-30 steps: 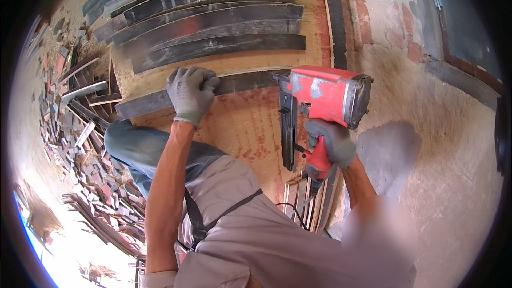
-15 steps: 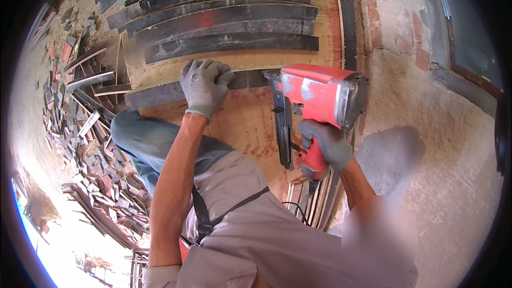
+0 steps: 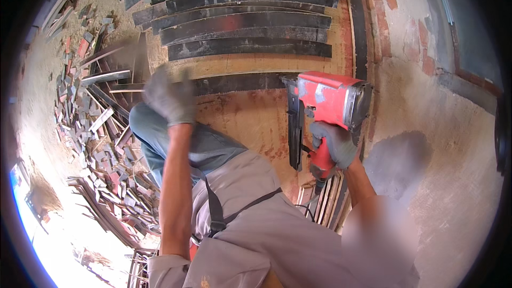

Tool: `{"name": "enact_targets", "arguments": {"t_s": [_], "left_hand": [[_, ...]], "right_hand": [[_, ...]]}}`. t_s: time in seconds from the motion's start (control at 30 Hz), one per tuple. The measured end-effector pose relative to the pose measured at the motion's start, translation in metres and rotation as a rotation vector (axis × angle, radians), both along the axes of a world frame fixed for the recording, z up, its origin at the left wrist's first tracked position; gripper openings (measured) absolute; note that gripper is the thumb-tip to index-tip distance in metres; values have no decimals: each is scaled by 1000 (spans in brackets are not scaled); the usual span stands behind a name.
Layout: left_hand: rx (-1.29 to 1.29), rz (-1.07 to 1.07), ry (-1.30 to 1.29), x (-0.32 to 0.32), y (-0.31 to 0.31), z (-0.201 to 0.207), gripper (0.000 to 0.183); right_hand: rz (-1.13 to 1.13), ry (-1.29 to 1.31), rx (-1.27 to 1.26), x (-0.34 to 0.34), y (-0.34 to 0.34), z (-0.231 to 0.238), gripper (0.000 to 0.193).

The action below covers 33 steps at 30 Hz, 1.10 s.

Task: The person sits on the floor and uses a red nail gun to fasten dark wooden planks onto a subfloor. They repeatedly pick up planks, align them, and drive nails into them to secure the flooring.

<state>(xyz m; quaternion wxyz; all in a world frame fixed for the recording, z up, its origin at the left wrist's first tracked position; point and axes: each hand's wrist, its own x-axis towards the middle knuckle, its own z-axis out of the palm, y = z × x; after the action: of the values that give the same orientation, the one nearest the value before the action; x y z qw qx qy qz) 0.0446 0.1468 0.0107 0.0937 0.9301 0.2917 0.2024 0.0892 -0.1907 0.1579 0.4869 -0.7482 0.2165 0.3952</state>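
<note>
My gloved right hand point(image 3: 338, 143) is wrapped round the handle of a red nail gun point(image 3: 329, 96) with a black magazine. The gun's nose is at the right end of a dark wooden strip point(image 3: 242, 82), which lies across a tan plywood panel point(image 3: 240, 114). Whether the nose presses on the wood cannot be made out. Over the strip's left part is my left hand point(image 3: 169, 96), in a grey glove. Motion smears its fingers, so their pose is unclear, and the strip's left end is hidden.
Several dark strips point(image 3: 248, 46) lie in rows at the panel's far side. Wood offcuts point(image 3: 106, 144) are heaped on the left, beside my bent knee point(image 3: 146, 120). A rough wall with exposed brick point(image 3: 428, 64) stands to the right. Thin battens point(image 3: 329, 202) lie below the gun.
My left hand has moved left along the dark strip and its fingers are now blurred. The nail gun stays at the strip's right end in my right hand. The whole view has shifted slightly.
</note>
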Motion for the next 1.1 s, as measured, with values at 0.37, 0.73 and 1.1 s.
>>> {"name": "enact_targets", "arguments": {"t_s": [0.37,0.73,1.1], "left_hand": [[-1350,422,55,-55,63,-44,44],[-1722,584,45,-31,-19,-4,25],[-1641,373,49,-39,-17,-12,27]], "right_hand": [[-12,2,86,-13,-8,5,23],[44,-34,59,-25,-15,-7,21],[166,-66,36,-25,-10,-9,22]]}}
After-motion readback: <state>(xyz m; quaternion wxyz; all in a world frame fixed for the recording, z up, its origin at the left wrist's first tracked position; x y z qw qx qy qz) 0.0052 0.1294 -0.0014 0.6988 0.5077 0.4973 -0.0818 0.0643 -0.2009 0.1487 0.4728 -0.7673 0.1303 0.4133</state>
